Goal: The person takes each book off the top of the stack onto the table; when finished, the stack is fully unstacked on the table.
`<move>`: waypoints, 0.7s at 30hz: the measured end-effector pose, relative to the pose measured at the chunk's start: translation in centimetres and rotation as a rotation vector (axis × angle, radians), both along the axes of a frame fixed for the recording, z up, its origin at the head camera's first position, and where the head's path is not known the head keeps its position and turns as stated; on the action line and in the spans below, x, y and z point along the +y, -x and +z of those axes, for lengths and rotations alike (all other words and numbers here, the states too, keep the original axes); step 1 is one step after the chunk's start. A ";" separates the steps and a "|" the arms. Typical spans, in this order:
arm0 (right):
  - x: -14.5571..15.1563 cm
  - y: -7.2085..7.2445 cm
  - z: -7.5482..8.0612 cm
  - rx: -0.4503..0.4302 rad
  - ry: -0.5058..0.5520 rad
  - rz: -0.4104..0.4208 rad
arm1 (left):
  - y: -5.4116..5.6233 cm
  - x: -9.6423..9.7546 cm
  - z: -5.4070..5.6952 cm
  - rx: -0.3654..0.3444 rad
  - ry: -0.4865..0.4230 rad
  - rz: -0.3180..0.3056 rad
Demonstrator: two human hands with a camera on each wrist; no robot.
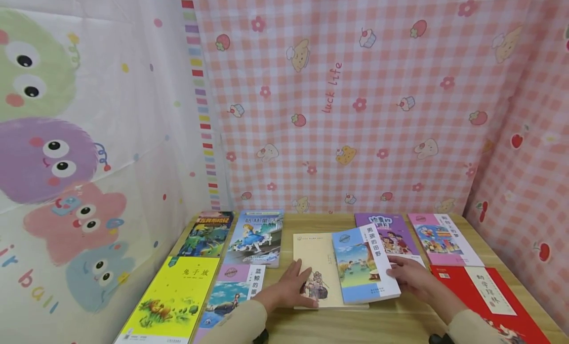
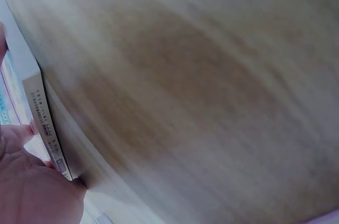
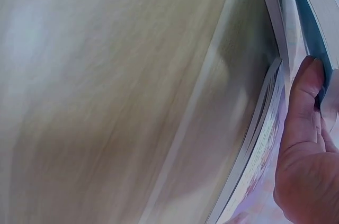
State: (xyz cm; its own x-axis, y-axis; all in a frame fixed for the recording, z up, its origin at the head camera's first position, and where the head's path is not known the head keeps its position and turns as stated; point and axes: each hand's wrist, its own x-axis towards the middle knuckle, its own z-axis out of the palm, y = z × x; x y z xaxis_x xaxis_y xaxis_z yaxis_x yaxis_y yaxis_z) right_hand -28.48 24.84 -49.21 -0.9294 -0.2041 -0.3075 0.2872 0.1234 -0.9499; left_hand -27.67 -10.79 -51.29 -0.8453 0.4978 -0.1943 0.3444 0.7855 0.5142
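Note:
In the head view, my left hand point(image 1: 291, 287) rests on the lower left of a cream-covered book point(image 1: 313, 250), fingers spread over its edge. The left wrist view shows the book's pale spine point(image 2: 45, 123) beside the palm. At the right, my right hand point(image 1: 411, 279) pinches the right edge of a blue-and-white book point(image 1: 362, 262), thumb on the cover. That book is tilted and overlaps the right part of the cream book. In the right wrist view, its page edges point(image 3: 320, 7) stand above the fingers, clear of the table.
Left on the wooden table point(image 1: 284, 329) lie a yellow book point(image 1: 171, 299), a whale-cover book point(image 1: 231, 299), a fairy-tale book point(image 1: 255, 237) and a dark green book point(image 1: 206, 235). Right are a purple book point(image 1: 402, 233), a pink-and-white book point(image 1: 440, 240) and a red book point(image 1: 467, 294). Curtains surround the table.

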 end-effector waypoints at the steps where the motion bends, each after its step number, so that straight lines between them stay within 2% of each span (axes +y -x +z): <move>1: 0.2 -0.1 0.1 -0.005 -0.005 -0.004 | 0.0 0.0 0.0 0.003 0.004 0.000; 5: 1.0 -0.4 0.2 -0.008 -0.023 0.029 | 0.0 0.1 -0.1 0.012 0.016 0.003; 14: 3.0 -1.6 0.6 0.008 0.009 0.121 | -0.2 0.2 0.2 0.028 0.028 0.009; 21: 4.4 -2.5 1.0 -0.025 -0.038 0.090 | -0.2 0.3 0.3 0.016 0.019 0.010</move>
